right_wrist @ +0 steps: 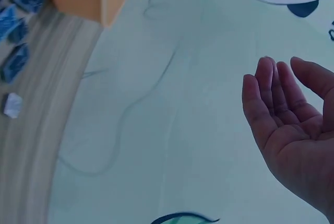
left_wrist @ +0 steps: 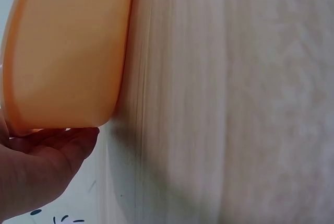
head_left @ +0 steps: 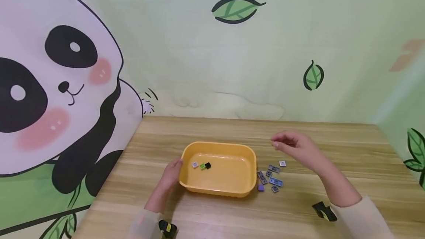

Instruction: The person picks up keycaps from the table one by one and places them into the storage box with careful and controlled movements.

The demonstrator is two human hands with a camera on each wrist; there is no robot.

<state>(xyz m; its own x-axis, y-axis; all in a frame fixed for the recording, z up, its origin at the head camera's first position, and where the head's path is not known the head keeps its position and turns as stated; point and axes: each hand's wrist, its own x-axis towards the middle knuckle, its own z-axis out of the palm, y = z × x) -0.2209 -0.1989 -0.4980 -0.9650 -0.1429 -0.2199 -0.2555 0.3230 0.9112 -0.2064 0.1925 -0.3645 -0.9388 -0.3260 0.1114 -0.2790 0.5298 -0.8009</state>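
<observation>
A yellow-orange plastic basin (head_left: 217, 189) stands on the wooden table. My left hand (head_left: 171, 174) holds its left end; in the left wrist view the fingers (left_wrist: 78, 143) lie against the outer wall near the rim. Inside are small building bricks: a white one (head_left: 194, 165), a green one (head_left: 202, 166) and a black one (head_left: 208, 165). My right hand (head_left: 297, 146) hovers right of the basin, fingers loosely bent and holding nothing. Beneath and left of it lie several grey-blue pieces (head_left: 273, 169), a light blue piece (head_left: 276, 182), a purple brick (head_left: 261, 187) and a white piece (head_left: 282, 163).
The wooden table (head_left: 225, 217) ends at the back against a green wall covering (head_left: 186, 65) printed with leaves. On the left is a big printed panda (head_left: 89, 17). Black bands with yellow marks sit by both wrists, the left band (head_left: 167, 228) and the right band (head_left: 324, 211).
</observation>
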